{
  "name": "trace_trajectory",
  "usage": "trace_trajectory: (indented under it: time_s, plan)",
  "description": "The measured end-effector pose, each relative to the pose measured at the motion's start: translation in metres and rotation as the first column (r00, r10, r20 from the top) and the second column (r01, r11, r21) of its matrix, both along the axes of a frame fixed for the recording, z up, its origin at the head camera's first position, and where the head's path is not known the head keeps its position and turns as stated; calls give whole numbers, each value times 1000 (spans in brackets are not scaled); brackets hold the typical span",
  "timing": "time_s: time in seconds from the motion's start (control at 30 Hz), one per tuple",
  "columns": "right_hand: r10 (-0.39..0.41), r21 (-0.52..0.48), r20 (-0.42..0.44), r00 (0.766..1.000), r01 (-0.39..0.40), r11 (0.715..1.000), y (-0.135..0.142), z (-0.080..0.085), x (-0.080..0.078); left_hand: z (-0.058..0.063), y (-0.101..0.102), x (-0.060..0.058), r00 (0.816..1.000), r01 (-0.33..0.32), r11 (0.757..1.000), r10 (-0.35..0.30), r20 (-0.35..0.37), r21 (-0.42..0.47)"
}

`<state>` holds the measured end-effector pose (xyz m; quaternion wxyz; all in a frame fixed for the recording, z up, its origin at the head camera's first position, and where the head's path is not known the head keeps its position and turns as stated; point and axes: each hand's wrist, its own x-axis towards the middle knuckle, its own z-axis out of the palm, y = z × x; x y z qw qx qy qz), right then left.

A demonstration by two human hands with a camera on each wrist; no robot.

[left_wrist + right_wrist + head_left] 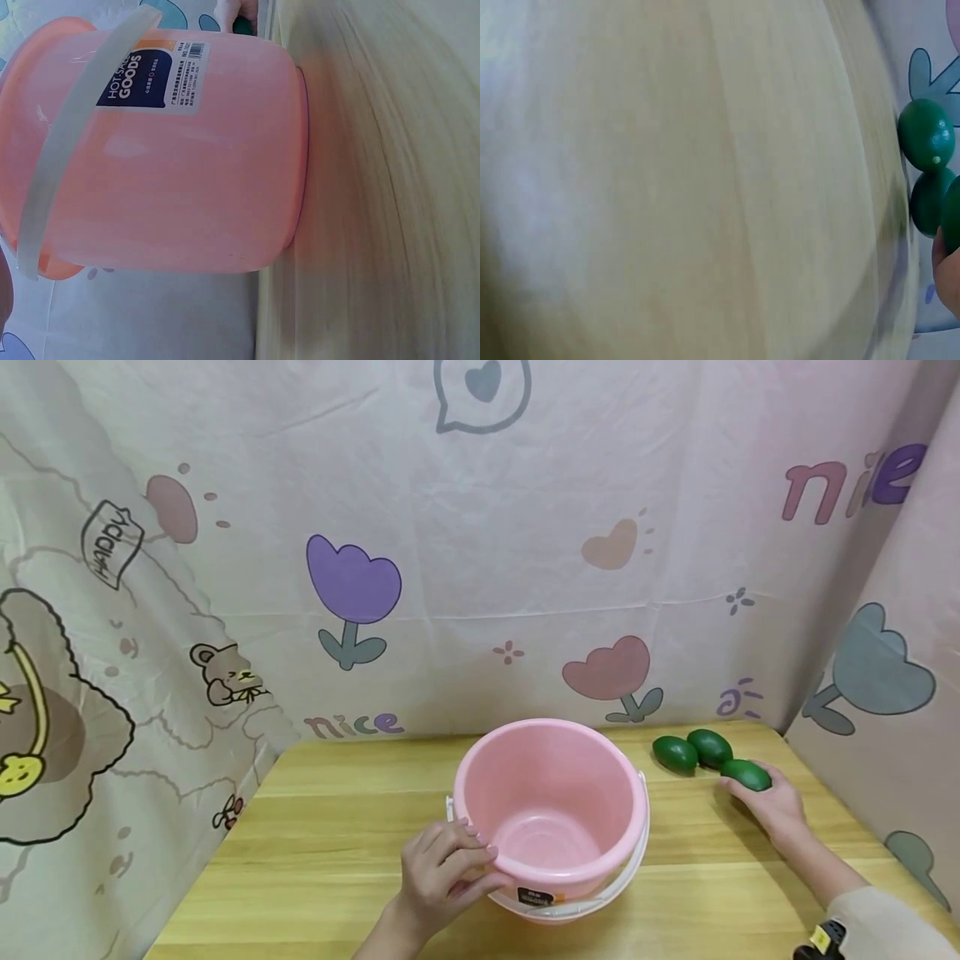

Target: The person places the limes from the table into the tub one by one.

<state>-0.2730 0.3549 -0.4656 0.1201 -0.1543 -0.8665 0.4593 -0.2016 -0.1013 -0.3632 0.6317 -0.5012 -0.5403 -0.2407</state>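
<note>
A pink plastic bucket (551,768) stands upright on the wooden table, and its inside floor shows bare. My left hand (446,870) grips the near-left rim, fingertips over the edge and thumb on the outer wall. The bucket's white handle (71,142) hangs down along the near side, by a dark label (139,79). At the far right, my right hand (780,806) holds a smooth green oval fruit (746,774) between thumb and fingers. Two more such fruits, a left one (675,754) and a right one (709,748), lie close together just beyond it.
The wooden table (337,827) runs back to a printed cloth (480,568) that hangs behind it and along both sides. A black and yellow device (823,937) sits at the right sleeve (885,922).
</note>
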Motion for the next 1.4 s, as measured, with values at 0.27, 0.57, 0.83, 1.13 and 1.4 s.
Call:
trace_trajectory:
  time_s: [0.27, 0.57, 0.83, 1.13, 1.4]
  plan:
    - [31, 46, 1, 1000, -31, 998, 5, 7, 3, -2, 0, -1, 1000, 5, 1000, -5, -12, 14]
    - [58, 59, 7, 998, -59, 997, 4, 9, 6, 1, 2, 1, 1000, 11, 1000, -11, -7, 16]
    - [67, 84, -5, 998, -66, 994, 2, 14, 8, 3, 2, 2, 1000, 23, 1000, -23, 1, 17]
    - [77, 115, -53, 996, -71, 991, -5, 18, 11, 2, 2, 0, 1000, 25, 1000, -25, 2, 19]
    - [100, 134, -68, 993, -90, 987, -10, 23, 13, 2, 3, 0, 1000, 25, 999, -25, 5, 20]
